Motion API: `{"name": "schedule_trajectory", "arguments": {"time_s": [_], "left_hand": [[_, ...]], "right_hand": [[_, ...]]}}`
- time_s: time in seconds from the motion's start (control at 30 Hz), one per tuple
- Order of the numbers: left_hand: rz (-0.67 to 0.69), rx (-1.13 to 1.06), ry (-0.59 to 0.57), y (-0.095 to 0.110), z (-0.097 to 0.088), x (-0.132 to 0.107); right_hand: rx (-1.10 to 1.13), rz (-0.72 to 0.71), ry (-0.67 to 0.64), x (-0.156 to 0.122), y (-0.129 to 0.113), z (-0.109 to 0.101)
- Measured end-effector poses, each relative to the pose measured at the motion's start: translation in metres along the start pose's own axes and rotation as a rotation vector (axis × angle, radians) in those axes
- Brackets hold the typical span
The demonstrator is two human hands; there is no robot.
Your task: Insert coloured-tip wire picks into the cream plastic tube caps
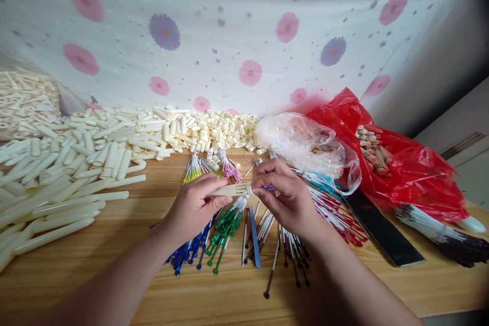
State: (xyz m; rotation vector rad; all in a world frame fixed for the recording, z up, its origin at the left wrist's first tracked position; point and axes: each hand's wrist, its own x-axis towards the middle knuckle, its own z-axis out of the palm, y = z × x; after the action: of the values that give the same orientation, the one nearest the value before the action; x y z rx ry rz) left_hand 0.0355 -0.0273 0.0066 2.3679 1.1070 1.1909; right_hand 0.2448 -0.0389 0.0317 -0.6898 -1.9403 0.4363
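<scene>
Above the middle of the wooden table, my left hand [194, 201] is closed around a cream plastic tube [223, 191]. At the tube's right end shows a slotted cream plastic piece [240, 190], and the fingers of my right hand [284, 193] pinch its ringed outer end. The tube and the slotted piece lie in one line and touch; how far one sits inside the other I cannot tell. Below my hands fan out bundles of thin white sticks with coloured tips: green sticks [229, 226], blue sticks [187, 249] and dark-tipped sticks [294, 249]. Blue tweezers [254, 239] lie among them.
Cream tubes [84, 163] are heaped at left, slotted pieces [225, 130] at the back. A clear bag [301, 135] and a red bag [416, 173] with parts stand right. Near them lie a black flat object [382, 229], red-tipped sticks [336, 214] and dark sticks [446, 234].
</scene>
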Motion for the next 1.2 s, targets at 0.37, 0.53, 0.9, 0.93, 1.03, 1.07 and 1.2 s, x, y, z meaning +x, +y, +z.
{"name": "schedule_trajectory", "arguments": {"time_s": [0.37, 0.53, 0.9, 0.93, 1.03, 1.07, 1.2], "left_hand": [[0.045, 0.236, 0.060, -0.002, 0.002, -0.005], [0.038, 0.269, 0.049, -0.005, 0.002, -0.005], [-0.198, -0.132, -0.209, -0.010, 0.005, 0.000], [-0.192, -0.122, -0.196, -0.010, 0.004, 0.000], [-0.133, -0.025, -0.107, -0.008, 0.003, 0.000], [-0.107, 0.021, -0.081, -0.008, 0.003, 0.000], [-0.023, 0.199, -0.042, -0.007, 0.002, -0.002]], "right_hand": [[0.213, 0.299, 0.128, -0.002, 0.003, 0.014], [0.107, 0.287, 0.161, -0.002, 0.009, 0.015], [-0.289, 0.059, 0.045, -0.002, 0.008, 0.012], [-0.266, 0.087, 0.043, -0.002, 0.008, 0.012], [-0.126, 0.249, 0.021, -0.003, 0.009, 0.012], [-0.060, 0.321, 0.012, -0.003, 0.009, 0.012], [0.328, 0.643, 0.024, -0.001, 0.010, 0.018]]}}
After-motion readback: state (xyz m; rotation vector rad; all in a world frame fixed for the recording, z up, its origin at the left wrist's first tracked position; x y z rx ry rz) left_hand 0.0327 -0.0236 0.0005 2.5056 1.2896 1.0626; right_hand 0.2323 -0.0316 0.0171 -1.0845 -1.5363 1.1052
